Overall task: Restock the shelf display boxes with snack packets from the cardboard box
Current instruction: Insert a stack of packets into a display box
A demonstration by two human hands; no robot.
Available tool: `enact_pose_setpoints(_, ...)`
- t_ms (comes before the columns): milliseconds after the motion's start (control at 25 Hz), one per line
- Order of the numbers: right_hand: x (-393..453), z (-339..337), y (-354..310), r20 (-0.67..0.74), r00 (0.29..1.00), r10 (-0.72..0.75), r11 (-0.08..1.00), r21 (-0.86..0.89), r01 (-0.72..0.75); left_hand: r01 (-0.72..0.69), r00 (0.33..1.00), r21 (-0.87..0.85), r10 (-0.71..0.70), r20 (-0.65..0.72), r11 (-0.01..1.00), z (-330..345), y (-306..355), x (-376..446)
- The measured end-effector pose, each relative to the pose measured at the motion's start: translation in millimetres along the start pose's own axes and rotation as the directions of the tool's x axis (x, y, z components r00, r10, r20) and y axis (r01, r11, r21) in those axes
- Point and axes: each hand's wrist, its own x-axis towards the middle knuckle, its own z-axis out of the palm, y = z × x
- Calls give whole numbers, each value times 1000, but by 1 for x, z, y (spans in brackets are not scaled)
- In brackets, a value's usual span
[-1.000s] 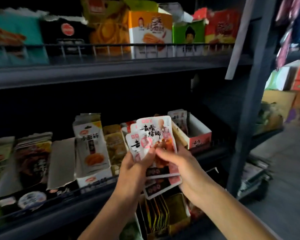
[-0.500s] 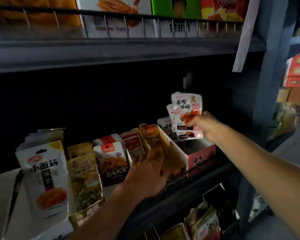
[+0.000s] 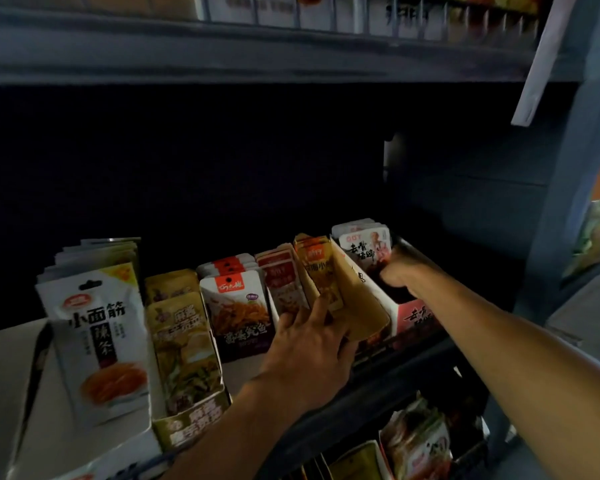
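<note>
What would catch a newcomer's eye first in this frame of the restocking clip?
The right hand, reaching into the pink-fronted display box at the right end of the shelf, where white snack packets stand upright. Next, the left hand resting against the tan cardboard box beside it. At far left, the big white packet with the orange picture stands out.

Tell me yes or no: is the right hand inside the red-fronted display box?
Yes, the right hand reaches down inside the red-fronted display box.

White packet [image 3: 97,337] reads 小面筋 辣条.
</note>
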Motion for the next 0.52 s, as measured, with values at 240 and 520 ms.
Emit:
enact_pose_setpoints(240,-9,-8,-3,26,1000,9,918,396,-19,2,1000,22,-2,2,1000,-4,4,-2)
enact_pose_setpoints(520,-6,-8,0,83,996,-24,933,359,-8,5,1000,38,-5,8,999,-1,2,-1)
